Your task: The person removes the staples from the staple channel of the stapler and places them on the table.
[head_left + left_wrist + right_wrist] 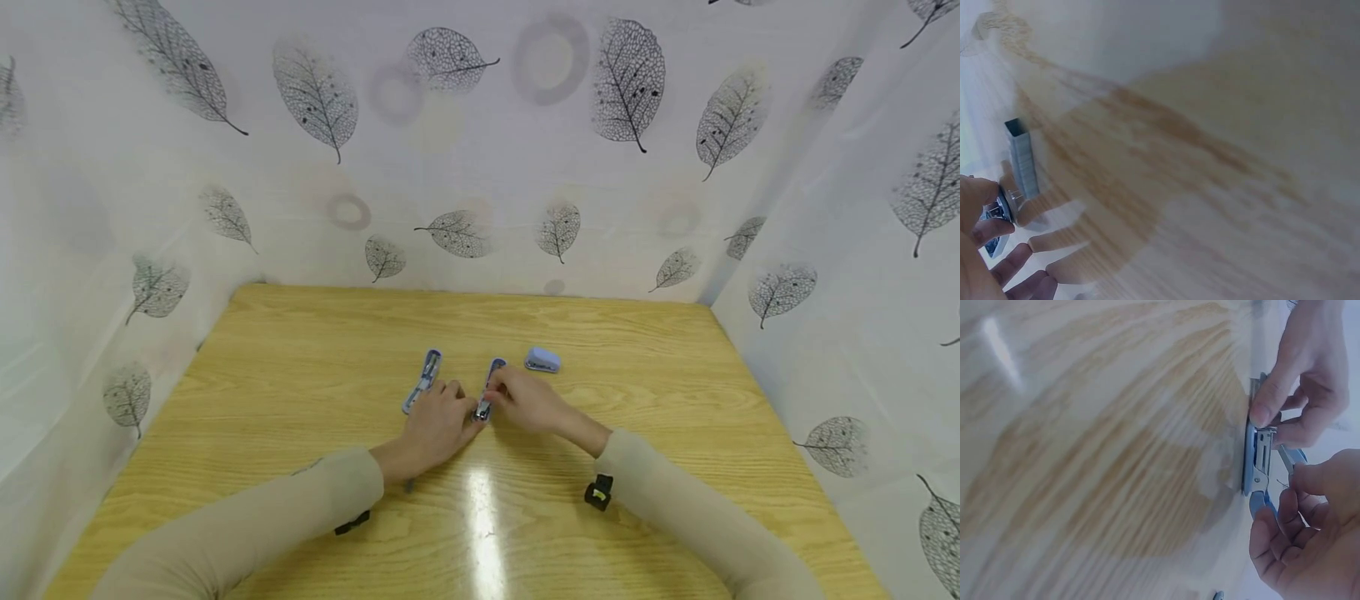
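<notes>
A stapler [492, 379], blue with its metal staple channel showing, lies opened out between the hands. My left hand [438, 423] grips its near end; in the right wrist view the thumb and fingers of that left hand [1310, 375] hold the metal channel [1263, 453] above the blue base. My right hand [527, 400] has its fingers curled at the stapler's other part, and in the right wrist view the right hand [1322, 531] pinches close to the blue cover. A grey strip of staples [1022, 159] stands out beside the left fingers in the left wrist view.
Another opened blue stapler [422, 385] lies just left of the left hand. A closed blue stapler [542, 360] sits behind the right hand. The wooden table [637, 333] meets a leaf-patterned curtain [480, 167] at the back and sides.
</notes>
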The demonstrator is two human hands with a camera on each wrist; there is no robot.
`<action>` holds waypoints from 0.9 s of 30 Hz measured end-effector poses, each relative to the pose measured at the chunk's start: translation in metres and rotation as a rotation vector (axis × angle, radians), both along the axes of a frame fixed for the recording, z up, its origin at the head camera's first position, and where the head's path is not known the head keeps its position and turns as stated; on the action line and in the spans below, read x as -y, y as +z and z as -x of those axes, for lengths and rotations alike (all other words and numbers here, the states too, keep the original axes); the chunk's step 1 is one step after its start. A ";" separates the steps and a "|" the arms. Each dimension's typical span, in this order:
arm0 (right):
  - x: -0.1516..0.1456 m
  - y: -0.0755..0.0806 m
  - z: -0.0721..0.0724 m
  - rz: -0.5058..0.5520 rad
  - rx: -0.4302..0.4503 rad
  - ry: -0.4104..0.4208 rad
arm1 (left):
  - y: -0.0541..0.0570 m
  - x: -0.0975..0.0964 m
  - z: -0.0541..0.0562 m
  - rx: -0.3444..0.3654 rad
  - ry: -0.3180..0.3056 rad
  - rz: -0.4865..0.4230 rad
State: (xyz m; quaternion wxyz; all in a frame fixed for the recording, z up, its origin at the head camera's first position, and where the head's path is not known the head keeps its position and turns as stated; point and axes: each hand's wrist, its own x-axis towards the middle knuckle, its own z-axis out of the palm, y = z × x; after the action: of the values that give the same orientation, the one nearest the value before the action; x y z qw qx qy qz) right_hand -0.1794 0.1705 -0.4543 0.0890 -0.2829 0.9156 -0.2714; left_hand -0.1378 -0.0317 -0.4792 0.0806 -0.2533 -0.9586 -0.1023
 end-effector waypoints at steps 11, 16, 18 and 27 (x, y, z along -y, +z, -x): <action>-0.015 0.008 -0.015 0.061 0.032 -0.022 | 0.000 -0.001 0.001 0.024 0.003 0.002; -0.013 0.007 -0.031 0.047 0.019 0.013 | 0.000 -0.001 0.001 0.016 0.003 -0.006; -0.011 0.005 -0.038 0.041 -0.001 0.038 | 0.000 -0.001 0.001 0.016 0.003 -0.010; 0.000 -0.003 -0.066 -0.027 -0.056 0.112 | 0.002 -0.001 0.000 0.048 0.008 0.000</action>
State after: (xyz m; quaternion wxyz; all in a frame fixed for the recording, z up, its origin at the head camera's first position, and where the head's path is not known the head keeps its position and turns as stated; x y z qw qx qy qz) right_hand -0.1134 0.1706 -0.4570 0.0822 -0.3399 0.9040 -0.2458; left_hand -0.1380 -0.0307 -0.4774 0.0577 -0.2471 -0.9612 -0.1079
